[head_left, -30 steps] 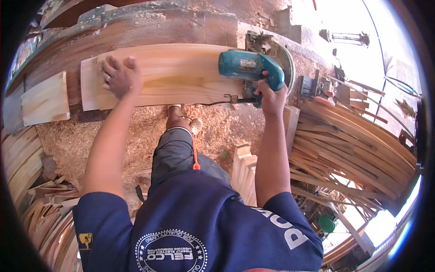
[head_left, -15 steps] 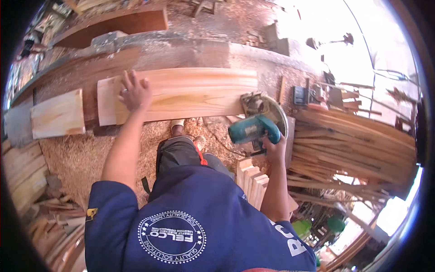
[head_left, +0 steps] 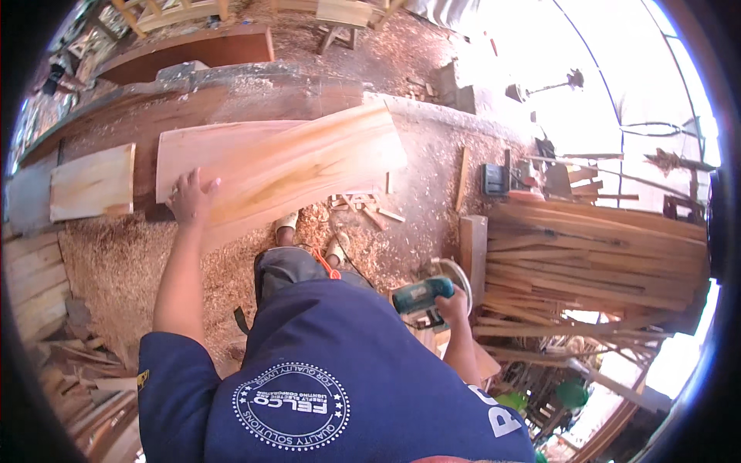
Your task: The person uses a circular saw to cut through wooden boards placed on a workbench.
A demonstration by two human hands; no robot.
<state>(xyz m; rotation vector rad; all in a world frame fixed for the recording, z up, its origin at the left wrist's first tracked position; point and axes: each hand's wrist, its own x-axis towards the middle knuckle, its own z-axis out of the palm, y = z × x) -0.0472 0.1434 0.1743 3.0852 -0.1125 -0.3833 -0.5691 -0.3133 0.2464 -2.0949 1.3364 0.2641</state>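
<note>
My left hand (head_left: pixel 191 202), fingers apart, lies on the left part of a pale upper board (head_left: pixel 309 168). That board sits askew over another pale board (head_left: pixel 201 145), its right end farther from me and its lower left portion partly behind my arm. My right hand (head_left: pixel 451 309) grips the teal circular saw (head_left: pixel 417 295) low beside my right side, away from the boards. A shorter pale board (head_left: pixel 91 177) lies to the left on the weathered bench (head_left: pixel 231 96).
Shavings (head_left: pixel 116 278) and offcuts (head_left: pixel 374 216) cover the ground around my feet. Long wood strips (head_left: pixel 587 262) are stacked at right beside an upright block (head_left: pixel 472 255). Beyond the bench are a reddish plank (head_left: pixel 193 54), concrete blocks (head_left: pixel 459 81) and, far upper left, another person (head_left: pixel 55 77).
The saw has moved off the boards, down toward my body. The upper board has swung askew, right end away from me. My left hand has shifted lower and leftward.
</note>
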